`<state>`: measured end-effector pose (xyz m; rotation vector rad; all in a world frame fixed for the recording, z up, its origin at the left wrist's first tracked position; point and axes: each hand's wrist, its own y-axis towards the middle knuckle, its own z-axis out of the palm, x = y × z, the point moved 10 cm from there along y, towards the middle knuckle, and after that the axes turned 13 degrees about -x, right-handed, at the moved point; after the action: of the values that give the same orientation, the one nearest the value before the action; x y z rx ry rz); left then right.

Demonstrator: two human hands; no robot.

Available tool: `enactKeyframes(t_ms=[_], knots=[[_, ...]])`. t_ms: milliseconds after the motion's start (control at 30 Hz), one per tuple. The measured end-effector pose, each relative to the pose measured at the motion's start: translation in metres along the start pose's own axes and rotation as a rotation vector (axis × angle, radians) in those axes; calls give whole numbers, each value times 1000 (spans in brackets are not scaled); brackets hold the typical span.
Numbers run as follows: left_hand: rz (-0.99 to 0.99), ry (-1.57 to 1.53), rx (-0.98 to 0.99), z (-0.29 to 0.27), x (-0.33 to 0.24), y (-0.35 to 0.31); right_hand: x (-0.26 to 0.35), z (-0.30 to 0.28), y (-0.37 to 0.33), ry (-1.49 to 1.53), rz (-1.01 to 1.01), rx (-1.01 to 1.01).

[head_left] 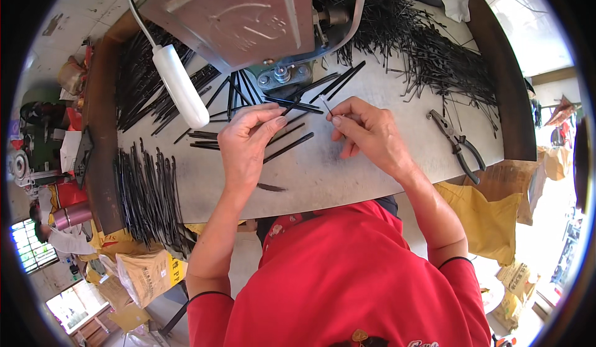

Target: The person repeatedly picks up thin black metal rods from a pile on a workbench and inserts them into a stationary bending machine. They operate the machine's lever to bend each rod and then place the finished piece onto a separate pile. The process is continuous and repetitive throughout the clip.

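Note:
Above the bench's middle, my left hand is closed, thumb against fingers, on a thin black rod that points toward the machine. To its right, my right hand pinches a small thin grey piece with a pale tip; its exact kind is too small to tell. The two hands are a short way apart. Loose black rods lie below and between them, and two more rods lie just beyond my right hand. Straight ahead stands the machine's metal base with bolts on it.
A reddish-brown machine housing overhangs the metal tabletop. Beside it hangs a white lamp. Black-handled pliers lie at right. Tangled black wire-like pieces fill the back right; a bundle of black rods sits at left.

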<state>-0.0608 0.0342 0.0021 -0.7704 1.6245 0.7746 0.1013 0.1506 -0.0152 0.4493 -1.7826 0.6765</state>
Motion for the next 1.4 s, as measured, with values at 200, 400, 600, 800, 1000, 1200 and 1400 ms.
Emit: enactKeyframes(t_ms=[200, 400, 600, 800, 1000, 1200, 1400], knots=[[-219, -30, 43, 3, 18, 6, 12, 13, 6, -34, -26, 21], [-487, -497, 23, 26, 34, 23, 54, 19, 18, -337, -520, -237], [-542, -540, -2, 26, 37, 22, 60, 27, 22, -577, -640, -380], [-560, -619, 17, 27, 37, 23, 66, 28, 19, -586, -679, -399], [-581, -635, 44, 30, 34, 23, 69, 31, 20, -602, -675, -393], [-560, -609, 59, 29, 33, 24, 70, 33, 20, -592, -665, -392], [-532, -547, 20, 28, 35, 21, 68, 36, 21, -599, -663, -394]])
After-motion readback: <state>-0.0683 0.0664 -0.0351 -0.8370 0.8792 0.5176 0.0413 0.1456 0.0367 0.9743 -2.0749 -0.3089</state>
